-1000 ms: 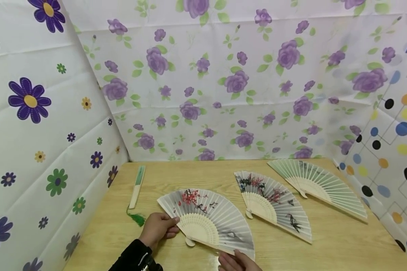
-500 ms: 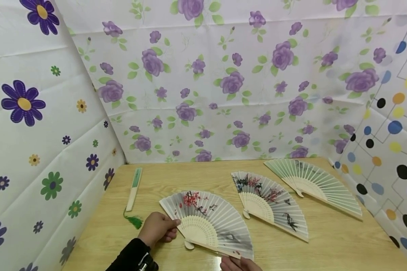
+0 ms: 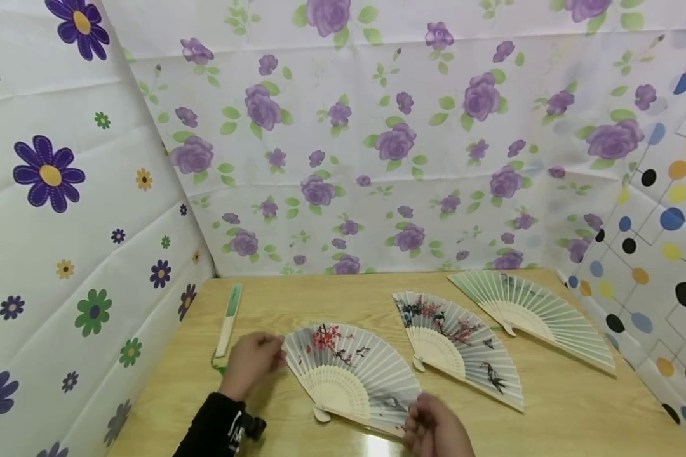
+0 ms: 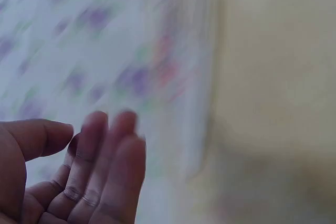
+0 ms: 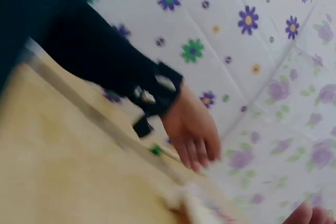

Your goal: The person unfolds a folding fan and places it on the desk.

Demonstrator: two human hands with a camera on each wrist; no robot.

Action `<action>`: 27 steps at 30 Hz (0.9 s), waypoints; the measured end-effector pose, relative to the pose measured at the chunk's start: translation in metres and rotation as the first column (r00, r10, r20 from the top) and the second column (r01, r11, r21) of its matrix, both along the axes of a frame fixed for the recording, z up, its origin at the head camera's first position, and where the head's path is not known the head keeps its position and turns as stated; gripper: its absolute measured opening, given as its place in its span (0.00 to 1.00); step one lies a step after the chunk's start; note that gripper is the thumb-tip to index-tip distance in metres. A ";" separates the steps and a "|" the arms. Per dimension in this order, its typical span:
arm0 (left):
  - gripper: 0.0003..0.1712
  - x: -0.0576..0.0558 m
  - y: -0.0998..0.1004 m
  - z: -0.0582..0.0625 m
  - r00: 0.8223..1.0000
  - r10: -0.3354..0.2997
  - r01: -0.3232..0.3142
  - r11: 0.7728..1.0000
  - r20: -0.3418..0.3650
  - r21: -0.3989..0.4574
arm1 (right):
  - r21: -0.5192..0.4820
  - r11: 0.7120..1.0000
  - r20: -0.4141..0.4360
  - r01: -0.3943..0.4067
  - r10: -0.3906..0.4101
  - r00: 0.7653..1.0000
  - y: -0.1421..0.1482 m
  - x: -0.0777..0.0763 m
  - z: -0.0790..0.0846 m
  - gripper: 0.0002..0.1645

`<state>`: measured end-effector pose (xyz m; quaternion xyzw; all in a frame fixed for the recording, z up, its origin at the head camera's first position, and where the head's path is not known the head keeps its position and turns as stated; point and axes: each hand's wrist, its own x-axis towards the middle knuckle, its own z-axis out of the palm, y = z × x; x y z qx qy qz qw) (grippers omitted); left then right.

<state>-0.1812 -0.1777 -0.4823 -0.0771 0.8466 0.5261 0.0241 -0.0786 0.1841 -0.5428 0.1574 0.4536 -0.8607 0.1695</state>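
A spread folding fan (image 3: 343, 374) with red blossoms on grey-white cloth lies on the table in front of me. My left hand (image 3: 253, 363) is at its upper left corner in the head view. In the left wrist view the thumb and fingers (image 4: 123, 182) stand apart with nothing between them, and the fan is a blur beyond. By the fan's right end is my right hand (image 3: 437, 426), its fingers loosely bent and holding nothing. A folded fan (image 3: 228, 320) with a green top lies to the left; my left hand hides most of its green tassel (image 3: 220, 368).
Right of the blossom fan lies a second spread fan (image 3: 463, 349) with dark and pink flowers. Farther back at the right is a pale green spread fan (image 3: 534, 314). Patterned cloths (image 3: 331, 146) wall the wooden table (image 3: 554, 425) on the left, back and right.
Both hands have let go of the blossom fan. The left has moved up along its left edge, and the right has shifted up and right. The fans have stayed in place.
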 end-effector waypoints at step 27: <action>0.14 -0.089 -0.076 -0.028 0.991 0.134 -0.089 0.777 0.026 -0.623 | 0.174 0.952 -0.249 -0.253 0.291 0.924 -0.165 -0.175 0.027 0.39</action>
